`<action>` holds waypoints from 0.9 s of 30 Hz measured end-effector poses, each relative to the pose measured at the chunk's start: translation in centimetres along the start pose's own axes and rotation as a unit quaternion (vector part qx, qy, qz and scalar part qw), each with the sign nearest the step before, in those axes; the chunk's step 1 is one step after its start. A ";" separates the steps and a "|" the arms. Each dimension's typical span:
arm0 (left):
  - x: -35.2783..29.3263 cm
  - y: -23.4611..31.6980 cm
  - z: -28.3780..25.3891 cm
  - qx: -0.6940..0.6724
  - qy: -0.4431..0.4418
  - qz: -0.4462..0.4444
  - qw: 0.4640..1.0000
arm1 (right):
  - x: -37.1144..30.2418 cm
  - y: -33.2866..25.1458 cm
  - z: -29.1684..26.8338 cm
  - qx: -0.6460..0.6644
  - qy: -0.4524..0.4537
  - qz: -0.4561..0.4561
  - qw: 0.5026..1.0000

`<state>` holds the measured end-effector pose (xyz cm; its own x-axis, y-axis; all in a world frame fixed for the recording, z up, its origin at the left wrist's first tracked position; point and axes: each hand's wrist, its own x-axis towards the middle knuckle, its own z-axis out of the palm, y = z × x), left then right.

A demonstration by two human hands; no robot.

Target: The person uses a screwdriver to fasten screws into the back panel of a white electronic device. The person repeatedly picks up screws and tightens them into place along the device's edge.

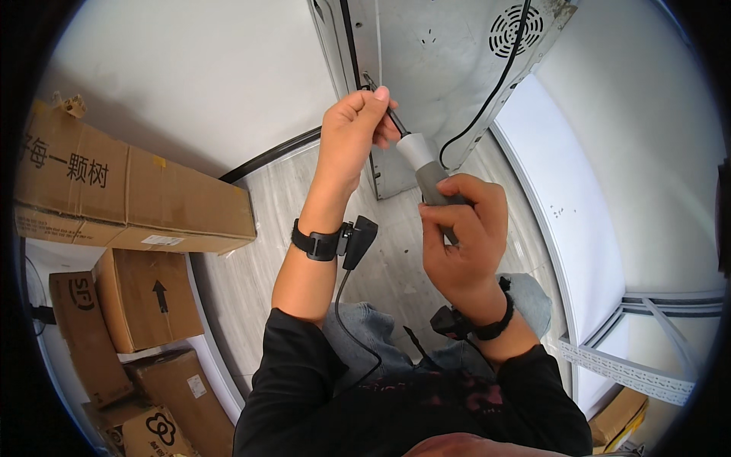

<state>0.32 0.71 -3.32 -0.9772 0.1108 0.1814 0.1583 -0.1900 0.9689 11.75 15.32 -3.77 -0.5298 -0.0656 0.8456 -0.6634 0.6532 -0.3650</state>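
A cordless screwdriver (424,161) with a white nose and grey handle is gripped by my right hand (470,240), its fingers curled round the handle. From its nose a long dark bit (396,120) slants up and left. My left hand (354,126) pinches this bit between thumb and fingers near its far end. The bit's tip points at the left edge of a grey metal appliance panel (434,76); whether it sits on a screw there is too small to tell. Small black devices are strapped to both wrists.
A black cable (487,99) hangs down the panel beside a round vent grille (516,30). Cardboard boxes (152,190) are stacked along the left wall. To the right stand a white wall and a white perforated metal rack (632,369). Grey wood-look floor (282,198) lies below.
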 end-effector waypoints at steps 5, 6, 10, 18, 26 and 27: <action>-0.3 0.8 0.2 -0.087 -0.019 -0.067 0.994 | 0.4 -0.6 0.0 0.010 0.044 0.024 0.999; -0.2 0.9 0.3 -0.116 -0.020 -0.076 0.990 | 0.5 -0.7 -0.1 0.016 0.055 0.028 0.998; -0.1 1.2 0.6 -0.180 -0.023 -0.100 0.978 | -0.5 -0.2 0.0 0.102 0.056 0.109 0.987; 0.3 0.8 0.1 -0.086 -0.017 -0.067 0.994 | -0.2 0.6 -0.1 0.042 0.029 -0.020 0.999; 0.1 0.6 0.2 -0.062 -0.038 -0.054 0.996 | -0.4 0.3 -0.1 0.092 0.079 0.065 0.990; 0.0 0.8 0.3 -0.051 -0.036 -0.051 0.997 | -0.3 0.4 -0.1 0.090 0.074 0.049 0.992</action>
<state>0.46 0.88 -2.52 -0.9740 0.2040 0.0988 0.0404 -0.2727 0.9613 11.70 15.68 -4.17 -0.5219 0.1110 0.8458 -0.7034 0.5048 -0.5003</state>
